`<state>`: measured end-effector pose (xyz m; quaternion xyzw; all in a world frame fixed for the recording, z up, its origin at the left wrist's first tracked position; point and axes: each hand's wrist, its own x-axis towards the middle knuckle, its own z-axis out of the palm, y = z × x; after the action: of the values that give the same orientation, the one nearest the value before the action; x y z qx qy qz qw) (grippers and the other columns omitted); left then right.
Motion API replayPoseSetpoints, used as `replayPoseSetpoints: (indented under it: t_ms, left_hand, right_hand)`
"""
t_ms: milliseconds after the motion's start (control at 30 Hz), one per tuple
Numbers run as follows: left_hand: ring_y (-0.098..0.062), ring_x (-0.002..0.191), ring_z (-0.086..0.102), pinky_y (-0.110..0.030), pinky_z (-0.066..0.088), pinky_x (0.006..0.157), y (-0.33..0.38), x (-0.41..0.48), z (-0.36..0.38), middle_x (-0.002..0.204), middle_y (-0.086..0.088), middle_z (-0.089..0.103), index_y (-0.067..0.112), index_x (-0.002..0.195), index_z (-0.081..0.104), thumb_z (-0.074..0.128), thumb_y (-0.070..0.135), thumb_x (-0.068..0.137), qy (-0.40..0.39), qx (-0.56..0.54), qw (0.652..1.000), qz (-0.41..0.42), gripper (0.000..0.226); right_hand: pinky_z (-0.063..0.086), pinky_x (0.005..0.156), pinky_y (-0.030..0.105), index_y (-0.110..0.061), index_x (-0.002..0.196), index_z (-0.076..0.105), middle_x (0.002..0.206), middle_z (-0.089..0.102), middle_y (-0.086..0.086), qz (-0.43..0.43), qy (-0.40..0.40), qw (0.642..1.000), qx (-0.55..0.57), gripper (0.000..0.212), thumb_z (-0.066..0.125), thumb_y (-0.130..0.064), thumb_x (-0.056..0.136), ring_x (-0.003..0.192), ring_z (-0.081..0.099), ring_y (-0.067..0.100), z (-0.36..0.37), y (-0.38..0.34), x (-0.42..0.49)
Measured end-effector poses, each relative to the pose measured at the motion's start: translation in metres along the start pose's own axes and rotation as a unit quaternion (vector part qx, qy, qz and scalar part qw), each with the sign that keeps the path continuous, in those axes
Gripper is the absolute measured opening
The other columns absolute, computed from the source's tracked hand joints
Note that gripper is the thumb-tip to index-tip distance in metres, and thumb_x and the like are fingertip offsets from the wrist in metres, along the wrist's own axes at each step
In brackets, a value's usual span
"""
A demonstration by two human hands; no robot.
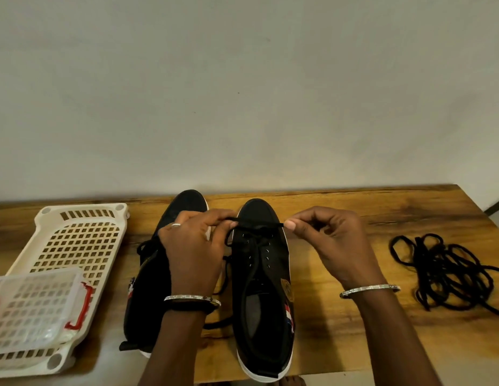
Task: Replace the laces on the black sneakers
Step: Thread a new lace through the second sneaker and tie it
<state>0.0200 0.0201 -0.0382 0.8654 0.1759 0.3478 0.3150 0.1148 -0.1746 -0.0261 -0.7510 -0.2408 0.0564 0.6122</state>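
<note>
Two black sneakers with white soles stand side by side on the wooden table (354,218), toes toward the wall. The right sneaker (263,288) has a black lace (256,227) across its lowest eyelets near the toe. My left hand (195,246) pinches the lace's left end above the toe. My right hand (329,240) pinches the lace's right end between thumb and forefinger. The left sneaker (150,288) lies partly under my left forearm, with loose lace trailing beside it.
A heap of loose black laces (449,271) lies on the table at the right. A cream perforated plastic tray (75,246) sits at the left with a clear lidded box (33,310) with red clips on it. The wall stands just behind the table.
</note>
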Motion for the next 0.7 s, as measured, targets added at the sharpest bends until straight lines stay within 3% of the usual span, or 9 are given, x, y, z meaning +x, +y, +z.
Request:
replayPoseSetpoints:
  t_ms: [133,200,267,367,500,567,700]
  left_hand:
    - [-0.007,0.085,0.061,-0.047,0.055,0.077,-0.009,0.001,-0.002,0.084,0.024,0.064,0.029,0.097,0.076,0.079,0.015,0.082,-0.007,0.019,1.000,0.014,0.021]
    - [-0.004,0.096,0.060,-0.026,0.054,0.083,-0.008,-0.001,-0.004,0.096,0.016,0.069,0.025,0.106,0.074,0.077,0.004,0.079,-0.053,-0.028,0.998,0.029,0.035]
    - [-0.003,0.105,0.059,-0.013,0.048,0.084,0.000,-0.002,-0.005,0.108,0.012,0.067,0.025,0.117,0.068,0.069,0.001,0.076,-0.112,-0.097,0.989,0.012,0.048]
    - [-0.008,0.102,0.065,-0.025,0.056,0.082,0.010,-0.003,-0.003,0.115,0.012,0.068,0.023,0.127,0.064,0.061,0.012,0.081,-0.165,-0.192,0.967,-0.015,0.047]
    - [-0.005,0.110,0.066,-0.035,0.057,0.092,0.010,-0.005,0.007,0.113,0.010,0.073,0.017,0.126,0.067,0.068,0.027,0.093,-0.198,-0.223,0.954,-0.007,0.035]
    - [-0.007,0.097,0.071,-0.036,0.060,0.085,0.008,-0.005,0.009,0.102,0.008,0.076,0.016,0.117,0.073,0.070,0.028,0.090,-0.191,-0.230,0.954,-0.017,0.029]
    - [-0.009,0.068,0.073,-0.022,0.059,0.067,0.007,-0.006,0.010,0.081,0.009,0.076,0.020,0.108,0.073,0.074,0.022,0.082,-0.192,-0.251,0.948,-0.032,0.026]
  right_hand:
    - [0.056,0.071,0.034,-0.016,0.085,0.077,0.081,0.075,-0.004,0.006,-0.001,1.000,-0.011,0.004,0.075,-0.020,0.087,0.076,0.068,0.010,0.002,0.004,0.001]
    - [0.058,0.075,0.040,-0.016,0.087,0.076,0.082,0.075,-0.002,0.009,-0.011,1.000,-0.002,0.004,0.073,-0.014,0.089,0.079,0.070,0.016,0.008,0.005,0.000]
    - [0.059,0.078,0.034,-0.015,0.092,0.077,0.084,0.076,-0.002,0.015,-0.018,1.000,0.008,0.009,0.073,-0.007,0.089,0.083,0.072,0.012,0.014,0.004,0.000]
    - [0.059,0.085,0.038,-0.015,0.098,0.076,0.087,0.077,-0.001,0.023,-0.041,0.999,0.021,0.014,0.072,-0.004,0.090,0.089,0.074,0.013,0.023,0.000,0.001]
    - [0.058,0.086,0.042,-0.014,0.102,0.068,0.084,0.078,-0.001,0.027,-0.059,0.998,0.027,0.013,0.073,-0.008,0.090,0.090,0.075,0.013,0.033,-0.003,0.000]
    - [0.059,0.082,0.040,-0.012,0.097,0.070,0.080,0.078,0.000,0.026,-0.048,0.998,0.024,0.010,0.074,-0.007,0.089,0.084,0.075,0.013,0.036,-0.004,-0.001]
    - [0.060,0.080,0.047,-0.013,0.090,0.073,0.077,0.075,0.001,0.041,-0.011,0.999,0.013,0.008,0.076,-0.006,0.086,0.079,0.074,0.017,0.040,-0.003,-0.001]
